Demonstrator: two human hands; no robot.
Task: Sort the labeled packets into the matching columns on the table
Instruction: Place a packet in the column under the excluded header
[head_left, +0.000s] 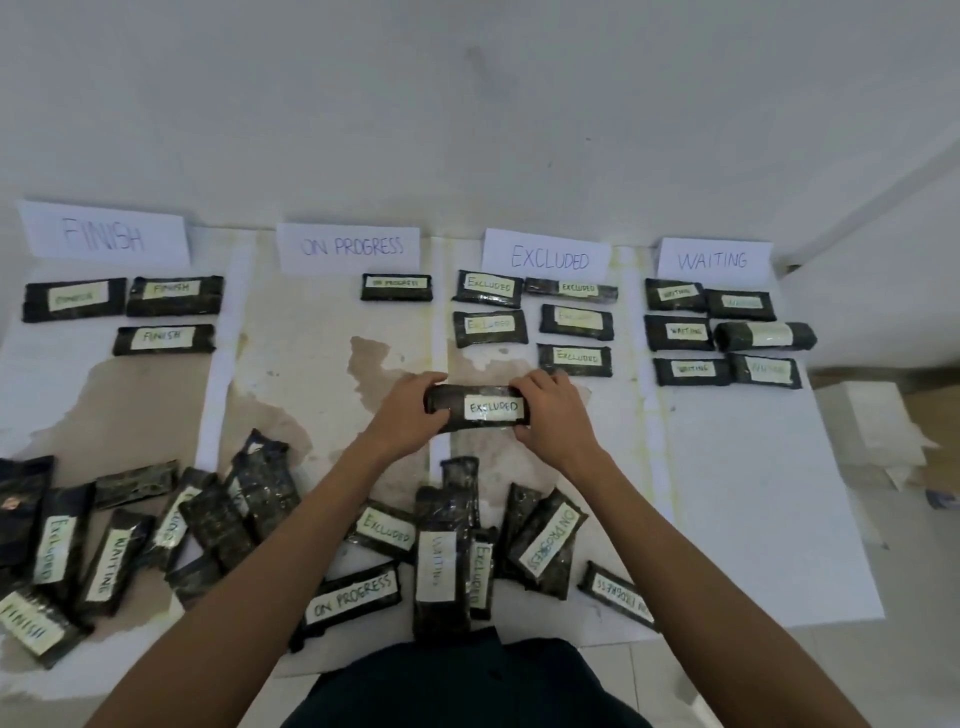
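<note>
A dark packet labeled EXCLUDED (485, 407) is held level between both hands, my left hand (410, 410) on its left end and my right hand (553, 410) on its right end. It hovers at the near end of the column under the EXCLUDED sign (548, 258), just below several EXCLUDED packets (574, 359). Signs FINISH (104, 236), ON PROGRESS (350, 247) and WAITING (712, 260) head the other columns. One ON PROGRESS packet (397, 287), three FINISH packets (163, 339) and several WAITING packets (691, 370) lie under their signs.
A loose pile of unsorted labeled packets (441, 556) spreads along the near edge, from the far left (57, 545) to an ON PROGRESS packet (621, 597) on the right. White paper strips (753, 493) mark the columns. A cardboard box with paper (878, 421) sits at the right.
</note>
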